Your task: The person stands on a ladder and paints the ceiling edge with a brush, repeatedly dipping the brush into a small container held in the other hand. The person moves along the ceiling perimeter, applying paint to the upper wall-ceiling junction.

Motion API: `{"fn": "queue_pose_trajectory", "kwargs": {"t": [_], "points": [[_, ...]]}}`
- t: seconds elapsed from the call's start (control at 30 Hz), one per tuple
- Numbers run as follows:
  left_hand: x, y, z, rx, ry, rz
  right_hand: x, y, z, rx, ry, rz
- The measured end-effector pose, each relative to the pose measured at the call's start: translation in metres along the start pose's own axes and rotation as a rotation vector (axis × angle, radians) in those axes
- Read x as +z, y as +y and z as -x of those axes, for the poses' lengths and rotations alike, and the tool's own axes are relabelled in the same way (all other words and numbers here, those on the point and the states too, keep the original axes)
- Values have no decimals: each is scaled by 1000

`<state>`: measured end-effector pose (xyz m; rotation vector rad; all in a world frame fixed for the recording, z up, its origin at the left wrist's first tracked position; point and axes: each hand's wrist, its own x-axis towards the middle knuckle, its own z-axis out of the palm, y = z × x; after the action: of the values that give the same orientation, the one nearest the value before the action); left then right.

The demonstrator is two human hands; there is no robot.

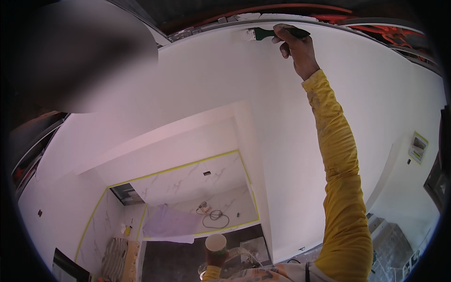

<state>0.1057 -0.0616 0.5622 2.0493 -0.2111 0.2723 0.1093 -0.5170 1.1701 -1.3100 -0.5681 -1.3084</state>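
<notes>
My right hand [300,52] is raised high, its fingers closed around the dark green handle of a paintbrush [264,34]. The brush lies almost level, and its white-coated bristles point left against the upper part of the white wall [197,70], just under the top edge. Low in front of my body, my left hand [217,259] is wrapped around a pale cup [215,243] with a wide round mouth. Its inside looks whitish; I cannot tell how full it is. A yellow sleeve covers my right arm.
Red pipes [300,6] and metal framing run above the wall. Below is a recess with marble-look panels [178,181] edged in yellow-green tape, holding a pale sheet [171,223] and a coiled cable [216,216]. A blurred dark shape [80,51] covers the upper left.
</notes>
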Motion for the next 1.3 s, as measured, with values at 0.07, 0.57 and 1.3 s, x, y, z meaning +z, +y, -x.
{"fn": "queue_pose_trajectory", "kwargs": {"t": [0.07,0.57,1.3], "points": [[-3,3,0,-8,-7,-3,-1,-2,-2,15,158,46],[1,-3,-3,45,-7,-20,-5,2,4,-29,0,-118],[5,-12,-4,8,-8,-80,-153,15,-47,-37,375,152]]}}
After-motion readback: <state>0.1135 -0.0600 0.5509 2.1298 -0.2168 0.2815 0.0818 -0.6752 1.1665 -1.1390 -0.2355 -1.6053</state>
